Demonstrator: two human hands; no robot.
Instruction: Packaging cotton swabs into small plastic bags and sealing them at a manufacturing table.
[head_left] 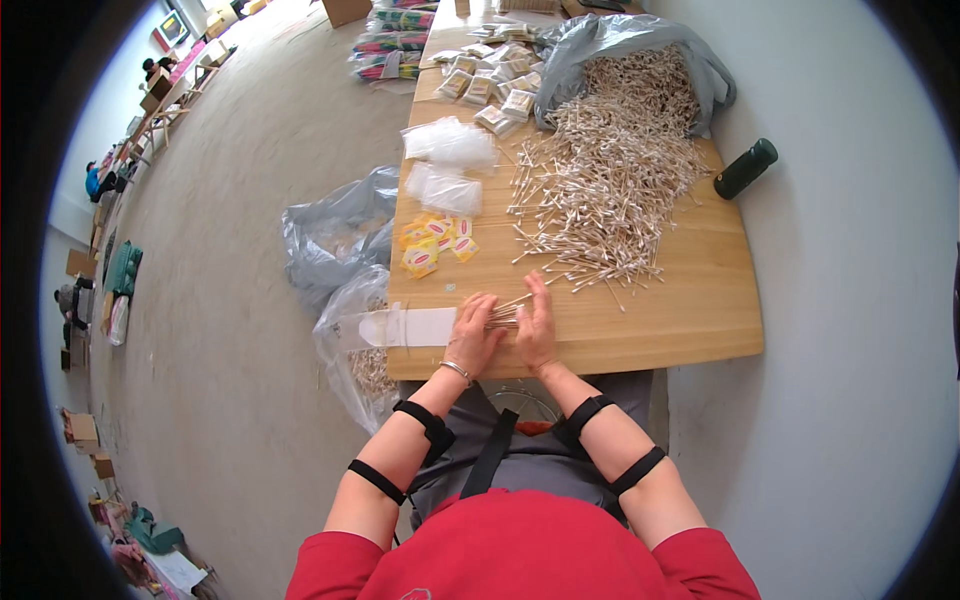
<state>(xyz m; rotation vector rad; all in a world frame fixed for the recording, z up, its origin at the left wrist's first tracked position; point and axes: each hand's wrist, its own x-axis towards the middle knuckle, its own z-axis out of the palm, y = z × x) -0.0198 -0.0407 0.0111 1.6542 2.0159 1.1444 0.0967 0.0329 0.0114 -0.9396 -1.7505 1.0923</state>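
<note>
Near the table's front edge, a small bundle of cotton swabs (504, 315) lies between my two hands. My left hand (474, 336) closes on its left side, wearing a bracelet at the wrist. From the right, my right hand (537, 328) presses against the same bundle, its fingers pointing away from me. Parts of the swabs are hidden by the fingers. A flat white strip (430, 327) runs from under my left hand to the left table edge. Beyond my right hand, a large heap of loose cotton swabs (610, 170) spills out of a grey plastic bag (570, 60).
Yellow and white paper cards (430, 240), stacked clear bags (450, 145) and filled packets (485, 85) lie along the table's left side. A dark green flask (746, 169) stands at the right by the wall. Plastic bags (340, 235) hang at the left edge.
</note>
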